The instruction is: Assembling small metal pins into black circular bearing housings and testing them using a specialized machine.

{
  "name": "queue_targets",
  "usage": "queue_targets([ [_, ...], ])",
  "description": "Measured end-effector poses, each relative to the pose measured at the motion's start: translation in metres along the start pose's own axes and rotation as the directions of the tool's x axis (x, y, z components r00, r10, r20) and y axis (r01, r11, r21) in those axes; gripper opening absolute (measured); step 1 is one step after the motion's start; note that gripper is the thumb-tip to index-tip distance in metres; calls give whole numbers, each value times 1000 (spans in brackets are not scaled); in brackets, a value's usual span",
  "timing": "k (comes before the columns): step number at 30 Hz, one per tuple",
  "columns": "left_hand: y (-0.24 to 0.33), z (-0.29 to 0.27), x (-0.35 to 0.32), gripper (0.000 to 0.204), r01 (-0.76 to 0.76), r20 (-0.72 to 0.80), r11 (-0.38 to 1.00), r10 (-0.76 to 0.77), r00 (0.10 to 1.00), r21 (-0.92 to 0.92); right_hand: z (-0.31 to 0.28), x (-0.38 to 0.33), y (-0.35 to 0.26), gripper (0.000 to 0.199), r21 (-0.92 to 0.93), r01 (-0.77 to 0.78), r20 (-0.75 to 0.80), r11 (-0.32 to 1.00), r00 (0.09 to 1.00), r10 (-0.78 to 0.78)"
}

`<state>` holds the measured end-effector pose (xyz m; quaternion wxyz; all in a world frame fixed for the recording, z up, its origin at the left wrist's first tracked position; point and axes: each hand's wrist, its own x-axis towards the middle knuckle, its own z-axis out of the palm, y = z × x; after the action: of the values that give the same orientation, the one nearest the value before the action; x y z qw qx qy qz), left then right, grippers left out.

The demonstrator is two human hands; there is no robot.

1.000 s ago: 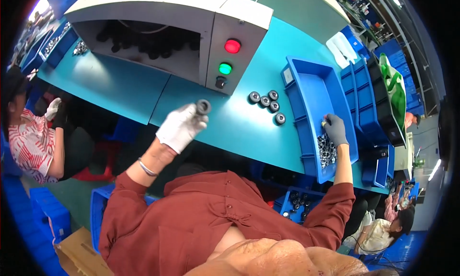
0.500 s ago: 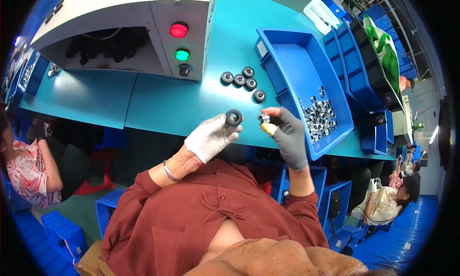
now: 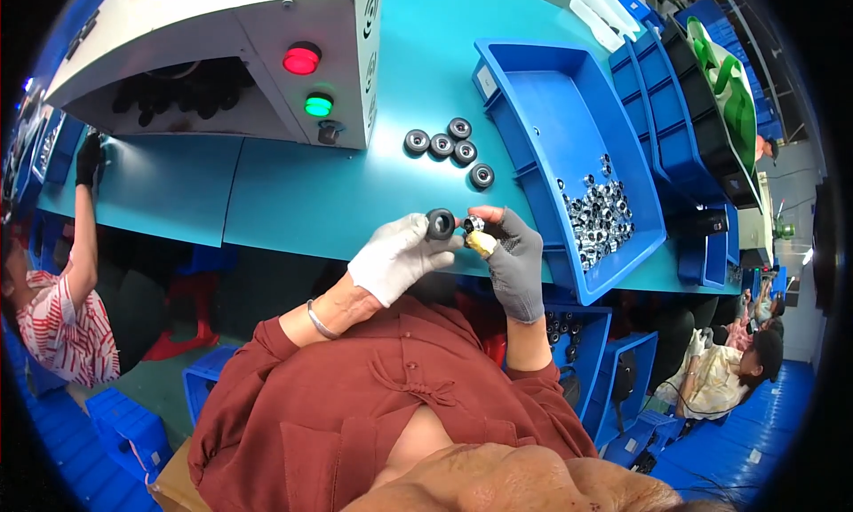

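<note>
My left hand [image 3: 395, 259], in a white glove, grips a black ring-shaped wheel [image 3: 440, 223] with its round hole facing up. Close beside it, my right hand [image 3: 514, 263] pinches a small shiny metal bushing [image 3: 472, 225] between thumb and fingertip. That hand wears a grey glove with bare fingertip and yellow wrapping on the thumb. The two parts are nearly touching. Beyond my hands, several black wheels with metal centres [image 3: 442, 145] lie on the teal table [image 3: 409, 77]. A blue tray [image 3: 555, 95] on the right holds many loose metal bushings [image 3: 600, 221].
A white machine [image 3: 267, 32] with a red lamp [image 3: 302, 58] and a green lamp [image 3: 319, 104] stands at the left, dark parts inside its opening. Stacked bins [image 3: 662, 112] rise beyond the tray. Co-workers sit left [image 3: 67, 321] and right [image 3: 711, 374]. Blue crates stand below the table.
My right hand has moved left, bringing the bushing beside the wheel. My left hand has shifted slightly right. The co-worker at left has reached an arm forward onto the table.
</note>
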<state>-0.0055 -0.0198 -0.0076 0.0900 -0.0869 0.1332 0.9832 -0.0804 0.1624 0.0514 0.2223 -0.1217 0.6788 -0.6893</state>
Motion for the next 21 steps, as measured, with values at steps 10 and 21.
queue_targets([
  [10,-4,31,2,59,-269,202,35,568,798,963,11,-5,15,32,100,-30,-51,994,998,36],
  [21,3,40,2,56,-276,397,-299,503,768,913,19,-8,14,34,23,101,108,995,989,-102],
])
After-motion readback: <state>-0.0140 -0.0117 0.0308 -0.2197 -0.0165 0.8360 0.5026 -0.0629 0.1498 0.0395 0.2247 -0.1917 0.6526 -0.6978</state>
